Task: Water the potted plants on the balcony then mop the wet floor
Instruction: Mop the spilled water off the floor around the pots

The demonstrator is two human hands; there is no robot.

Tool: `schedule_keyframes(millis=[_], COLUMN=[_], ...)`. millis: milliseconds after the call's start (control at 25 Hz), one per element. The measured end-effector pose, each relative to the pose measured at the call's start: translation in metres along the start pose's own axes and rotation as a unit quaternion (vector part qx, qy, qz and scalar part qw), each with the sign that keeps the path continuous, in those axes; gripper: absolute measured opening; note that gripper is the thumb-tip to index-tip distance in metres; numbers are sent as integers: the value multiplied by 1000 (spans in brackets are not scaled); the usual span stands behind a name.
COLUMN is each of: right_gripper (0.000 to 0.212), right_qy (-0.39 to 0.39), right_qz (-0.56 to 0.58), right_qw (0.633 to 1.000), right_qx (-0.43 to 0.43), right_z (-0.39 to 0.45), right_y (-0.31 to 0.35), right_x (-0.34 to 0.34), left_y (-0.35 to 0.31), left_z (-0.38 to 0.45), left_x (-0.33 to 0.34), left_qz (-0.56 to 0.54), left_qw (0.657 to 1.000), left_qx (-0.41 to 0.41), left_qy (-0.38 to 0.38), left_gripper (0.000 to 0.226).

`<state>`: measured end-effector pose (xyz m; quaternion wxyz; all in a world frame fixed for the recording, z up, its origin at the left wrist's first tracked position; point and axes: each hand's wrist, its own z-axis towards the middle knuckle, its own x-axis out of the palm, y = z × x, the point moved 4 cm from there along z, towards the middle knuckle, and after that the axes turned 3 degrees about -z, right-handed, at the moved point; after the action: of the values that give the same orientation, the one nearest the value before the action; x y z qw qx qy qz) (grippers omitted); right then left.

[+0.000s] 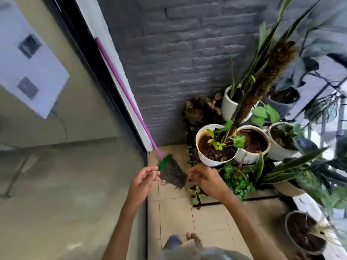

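A mop leans in the corner against the door frame, with a purple handle (124, 89), a green clamp (164, 161) and a grey string head (173, 175) resting on the beige floor tiles (206, 220). My left hand (145, 178) hovers just left of the mop head, fingers loosely curled, holding nothing. My right hand (205, 180) hangs just right of the mop head, relaxed and holding nothing. White pots with soil and green plants (216, 145) (252, 142) stand on a black rack to the right.
A glass sliding door (75, 147) fills the left. A grey brick wall (178, 62) closes the back. More pots (305, 232) and leafy plants (237, 182) crowd the right side along the railing. My foot (194, 238) is on the tiles below.
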<state>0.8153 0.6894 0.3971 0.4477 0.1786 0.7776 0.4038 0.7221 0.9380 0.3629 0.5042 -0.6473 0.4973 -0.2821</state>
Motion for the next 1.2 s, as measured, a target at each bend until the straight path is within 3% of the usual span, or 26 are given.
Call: schedule_keyframes(millis=[280, 480, 680, 760, 840, 920, 1000, 1080, 1200], right_gripper=[15, 15, 14, 14, 14, 13, 14, 14, 16], right_qy=[-27, -62, -83, -96, -100, -94, -97, -103, -85], right_qz=[14, 35, 73, 75, 49, 71, 67, 96, 111], right_qw=[999, 997, 994, 991, 992, 988, 987, 982, 982], right_qx=[12, -2, 21, 45, 56, 101, 112, 123, 128], right_z=[149, 269, 349, 353, 342, 414, 408, 416, 413], right_y=[16, 64, 90, 79, 72, 56, 65, 62, 61], right_x=[-37, -49, -52, -60, -64, -48, -50, -53, -50], left_y=[-39, -71, -125, -146, -160, -161, -165, -169, -173], left_z=[177, 325, 446, 468, 468, 549, 547, 552, 551], left_x=[-39, -61, -110, -118, -117, -133, -140, -142, -119], left_qz=[3, 32, 78, 91, 62, 85, 88, 52, -9], left_qw=[998, 995, 972, 963, 963, 957, 950, 957, 981], left_qx=[-53, -78, -52, -35, 3, -14, 13, 23, 62], left_qy=[-45, -46, -215, -250, -262, -277, -299, -285, -183], left_gripper=[22, 27, 59, 71, 65, 48, 38, 45, 54])
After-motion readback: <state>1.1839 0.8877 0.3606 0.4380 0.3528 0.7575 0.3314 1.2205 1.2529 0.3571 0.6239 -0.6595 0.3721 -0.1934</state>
